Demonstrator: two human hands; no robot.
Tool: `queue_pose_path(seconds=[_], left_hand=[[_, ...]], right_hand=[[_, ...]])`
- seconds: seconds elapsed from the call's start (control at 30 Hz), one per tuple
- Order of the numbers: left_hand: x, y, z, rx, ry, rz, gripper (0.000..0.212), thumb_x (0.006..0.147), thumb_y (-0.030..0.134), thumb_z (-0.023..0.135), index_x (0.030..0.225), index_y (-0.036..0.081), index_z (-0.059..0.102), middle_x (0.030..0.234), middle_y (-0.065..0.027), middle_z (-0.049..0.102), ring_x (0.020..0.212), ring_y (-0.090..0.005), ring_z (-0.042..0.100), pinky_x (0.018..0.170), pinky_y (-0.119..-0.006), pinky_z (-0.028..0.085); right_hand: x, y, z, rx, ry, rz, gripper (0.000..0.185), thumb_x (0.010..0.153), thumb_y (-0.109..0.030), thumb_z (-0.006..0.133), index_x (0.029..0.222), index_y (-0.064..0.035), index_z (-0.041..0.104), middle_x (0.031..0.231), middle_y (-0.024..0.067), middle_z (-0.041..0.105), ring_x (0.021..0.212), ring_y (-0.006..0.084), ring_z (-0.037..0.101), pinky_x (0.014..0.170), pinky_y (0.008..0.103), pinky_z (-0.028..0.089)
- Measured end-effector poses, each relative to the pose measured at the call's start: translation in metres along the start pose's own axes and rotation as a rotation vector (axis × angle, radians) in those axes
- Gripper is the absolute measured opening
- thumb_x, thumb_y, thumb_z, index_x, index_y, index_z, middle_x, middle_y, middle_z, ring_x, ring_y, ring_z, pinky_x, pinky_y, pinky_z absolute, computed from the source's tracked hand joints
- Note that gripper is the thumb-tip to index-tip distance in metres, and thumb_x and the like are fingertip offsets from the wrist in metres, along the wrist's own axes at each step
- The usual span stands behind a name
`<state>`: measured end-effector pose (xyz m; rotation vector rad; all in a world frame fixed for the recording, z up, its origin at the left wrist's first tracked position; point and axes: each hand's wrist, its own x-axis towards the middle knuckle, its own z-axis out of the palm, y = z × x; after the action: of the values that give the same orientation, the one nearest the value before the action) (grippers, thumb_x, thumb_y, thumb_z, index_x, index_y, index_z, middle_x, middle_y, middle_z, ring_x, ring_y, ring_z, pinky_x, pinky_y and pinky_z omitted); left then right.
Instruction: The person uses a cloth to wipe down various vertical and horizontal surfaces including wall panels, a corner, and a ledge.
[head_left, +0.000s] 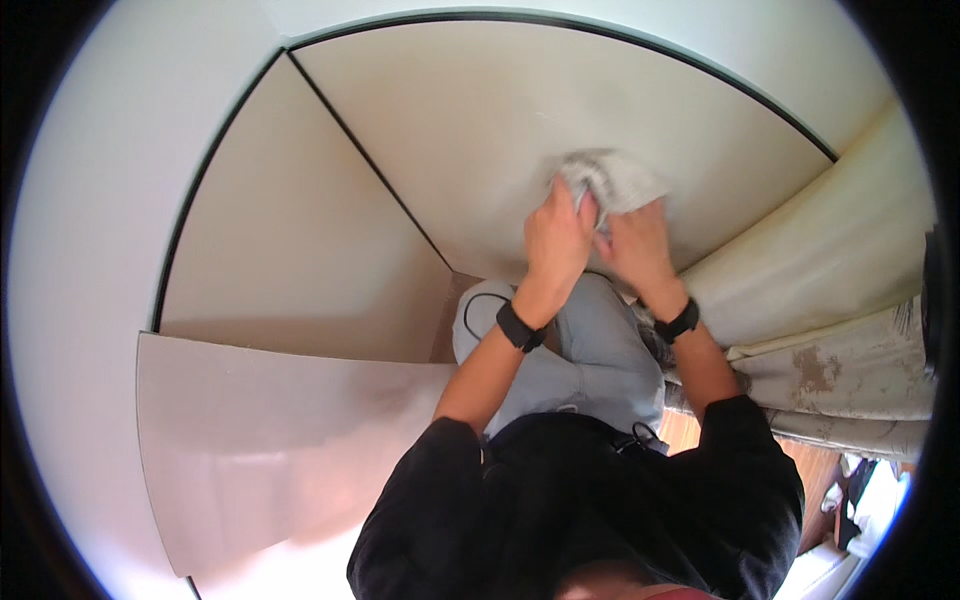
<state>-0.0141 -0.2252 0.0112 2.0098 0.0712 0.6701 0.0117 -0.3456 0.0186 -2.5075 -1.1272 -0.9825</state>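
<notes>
My left hand and my right hand are side by side, with a crumpled pale cloth between and above their fingers. Both hands grip it. The cloth lies close against a large cream wall panel edged with a dark strip; whether it touches is not certain. The cloth and fingertips are slightly blurred. A black band sits on each wrist. My legs in light blue trousers are folded below the hands.
A second cream panel meets the first at a dark seam on the left. Below it is a glossy beige panel. Long pale curtains hang close on the right. Wooden floor and a pile of cloth items show at lower right.
</notes>
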Motion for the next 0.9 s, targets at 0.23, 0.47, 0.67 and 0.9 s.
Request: queue_pose_path(seconds=[0.23, 0.47, 0.67, 0.9], left_hand=[[0.04, 0.089, 0.021, -0.015, 0.155, 0.533, 0.03, 0.069, 0.018, 0.065, 0.089, 0.005, 0.046, 0.072, -0.0138, 0.057, 0.06, -0.0319, 0.057, 0.046, -0.038, 0.043], [-0.011, 0.044, 0.074, 0.126, -0.205, 0.442, 0.035, 0.065, 0.013, 0.064, 0.092, 0.007, 0.043, 0.069, -0.0115, 0.056, 0.059, -0.0314, 0.056, 0.047, -0.039, 0.043], [-0.056, -0.04, 0.098, 0.221, -0.472, 0.196, 0.032, 0.069, 0.008, 0.058, 0.096, 0.006, 0.043, 0.07, -0.0153, 0.058, 0.064, -0.0337, 0.057, 0.051, -0.043, 0.044], [-0.05, -0.034, 0.064, 0.257, -0.502, -0.13, 0.028, 0.075, 0.009, 0.054, 0.099, 0.004, 0.041, 0.071, -0.0191, 0.058, 0.068, -0.0386, 0.056, 0.058, -0.047, 0.044]], right_hand=[[0.003, 0.063, -0.034, -0.113, 0.281, 0.223, 0.055, 0.065, -0.023, 0.065, 0.113, -0.0023, 0.049, 0.117, 0.024, 0.043, 0.108, 0.0419, 0.038, 0.092, 0.052, 0.026], [-0.091, 0.055, 0.022, 0.226, 0.062, 0.624, 0.048, 0.075, -0.022, 0.057, 0.117, -0.0015, 0.045, 0.124, 0.0173, 0.042, 0.117, 0.036, 0.034, 0.098, 0.0471, 0.022], [-0.188, 0.041, 0.109, -0.208, -0.311, 0.365, 0.018, 0.074, -0.026, 0.056, 0.078, -0.009, 0.061, 0.061, 0.009, 0.059, 0.059, 0.0263, 0.059, 0.058, 0.0431, 0.043], [-0.157, 0.028, 0.102, 0.025, -0.105, 0.208, 0.028, 0.077, -0.023, 0.054, 0.089, 0.0007, 0.061, 0.08, 0.019, 0.061, 0.079, 0.0371, 0.057, 0.072, 0.046, 0.043]])
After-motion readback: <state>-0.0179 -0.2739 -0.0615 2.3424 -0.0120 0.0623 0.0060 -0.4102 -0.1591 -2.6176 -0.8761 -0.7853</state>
